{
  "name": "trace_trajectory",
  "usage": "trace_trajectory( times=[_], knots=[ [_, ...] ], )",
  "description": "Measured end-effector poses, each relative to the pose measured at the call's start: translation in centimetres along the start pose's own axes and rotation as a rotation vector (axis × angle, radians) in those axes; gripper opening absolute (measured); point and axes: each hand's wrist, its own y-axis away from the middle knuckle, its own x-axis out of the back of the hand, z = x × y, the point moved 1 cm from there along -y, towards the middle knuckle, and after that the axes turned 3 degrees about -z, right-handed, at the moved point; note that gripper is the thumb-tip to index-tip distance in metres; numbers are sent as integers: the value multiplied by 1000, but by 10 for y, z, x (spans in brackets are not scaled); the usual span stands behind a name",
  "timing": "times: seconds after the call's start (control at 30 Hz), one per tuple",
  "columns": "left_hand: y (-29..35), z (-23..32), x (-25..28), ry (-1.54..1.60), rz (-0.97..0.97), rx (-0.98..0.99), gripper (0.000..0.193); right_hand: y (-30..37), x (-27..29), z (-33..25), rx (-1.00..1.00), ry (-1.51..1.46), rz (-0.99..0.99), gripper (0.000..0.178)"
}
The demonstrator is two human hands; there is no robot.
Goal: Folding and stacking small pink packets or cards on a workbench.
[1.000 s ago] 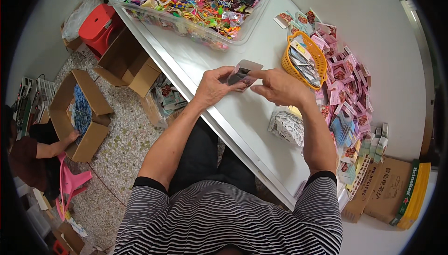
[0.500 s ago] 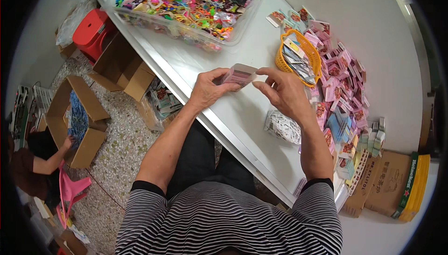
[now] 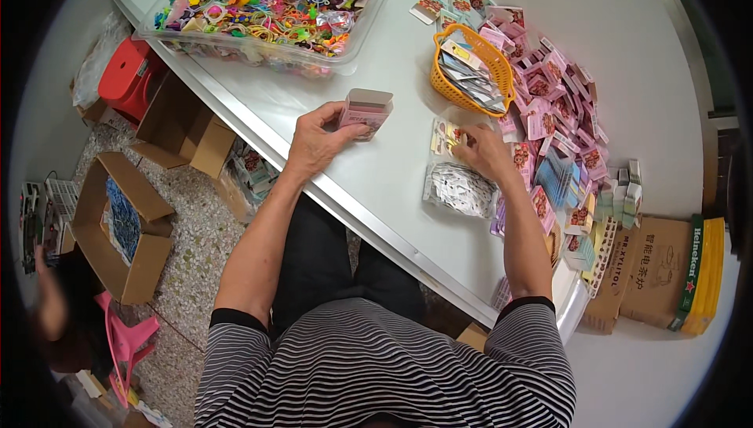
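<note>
Over the white table, my left hand (image 3: 315,146) grips a small pink carton (image 3: 365,117) upright, thumb across its near face and fingers behind. The carton's top flap stands raised. My right hand (image 3: 486,152) reaches down to a yellowish printed card (image 3: 441,139), its fingers bent and drawn together; whether anything is pinched in them is hidden. Just below that hand lies a clear plastic bag (image 3: 461,191) of small white pieces with dark print. Beyond it, a yellow-orange basket (image 3: 503,75) holds several flat packets.
Many pink cartons (image 3: 555,103) are heaped along the right against the wall. A clear plastic bin (image 3: 345,56) of colourful trinkets stands at the far left of the table (image 3: 290,91). Cardboard boxes (image 3: 157,263) and a red stool (image 3: 124,75) are on the floor, near another person at left.
My right hand has left the carton and moved down to the card beside the bag. My left hand still holds the carton, now more upright. The view has shifted; the other person's arm has moved.
</note>
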Motion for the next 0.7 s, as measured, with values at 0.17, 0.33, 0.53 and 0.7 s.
trace_trajectory(
  times=[0.17,0.33,0.53,0.7],
  knots=[
    [1,-4,4,14,5,19,42,-2,2,-10,39,-33,14,26],
    [-2,-6,1,31,3,10,42,1,-2,19,43,-120,73,20],
    [-1,-7,4,22,1,4,42,6,1,11,-135,-323,179,16],
    [-1,-7,2,38,2,11,41,11,-4,12,-16,-425,92,18]
  ],
)
